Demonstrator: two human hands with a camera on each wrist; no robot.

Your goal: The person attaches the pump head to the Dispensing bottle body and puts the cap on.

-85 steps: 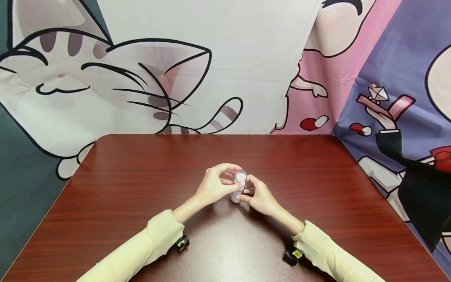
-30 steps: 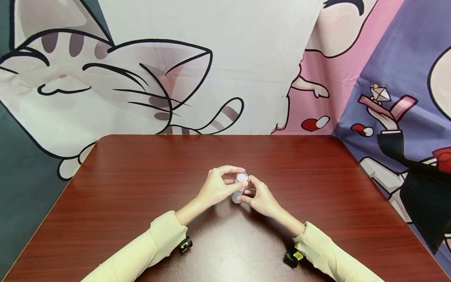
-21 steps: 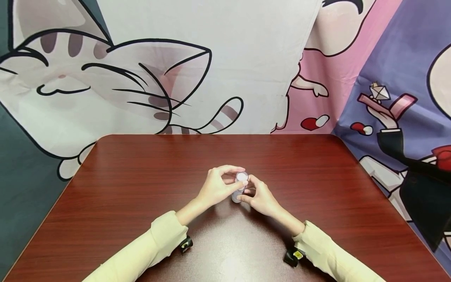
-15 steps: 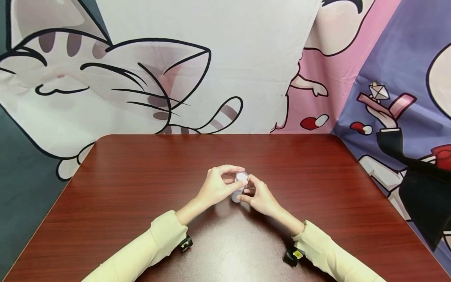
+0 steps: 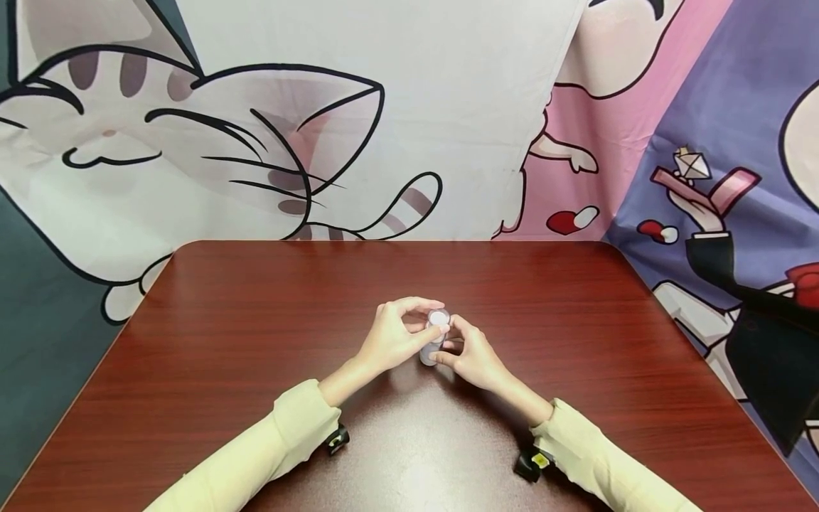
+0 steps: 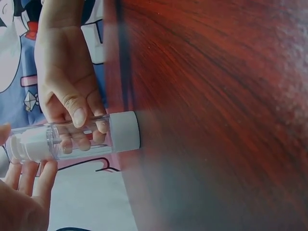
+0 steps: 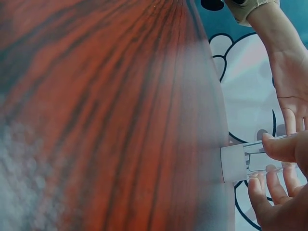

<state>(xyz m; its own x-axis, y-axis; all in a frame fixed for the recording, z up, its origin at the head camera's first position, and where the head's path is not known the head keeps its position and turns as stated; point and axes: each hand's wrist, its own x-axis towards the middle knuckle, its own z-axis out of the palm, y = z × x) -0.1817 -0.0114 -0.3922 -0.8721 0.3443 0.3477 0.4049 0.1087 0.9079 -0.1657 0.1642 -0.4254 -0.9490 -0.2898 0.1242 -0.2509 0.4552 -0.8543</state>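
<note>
A clear pump bottle (image 6: 98, 139) with a white base (image 6: 126, 131) and a white pump part (image 6: 36, 144) under a transparent top stands upright on the table. My left hand (image 5: 392, 340) holds the bottle's upper end between thumb and fingers. Lower down, my right hand (image 5: 476, 361) grips the clear body, its thumb in front and its fingers curled behind. In the right wrist view, the right thumb (image 7: 281, 148) lies along the body just above the white base. The inside of the bottle shows through between the fingers.
The dark red wooden table (image 5: 288, 284) has a glossy reflection near its front. Behind it hangs a cloth with cartoon figures (image 5: 461, 107). Each wrist carries a small black camera, such as the right one (image 5: 530, 466), below the pale sleeves.
Compared with the earliest frame, my left thumb lies slightly farther right across the bottle's top. The right hand keeps its grip, and the bottle stays in place.
</note>
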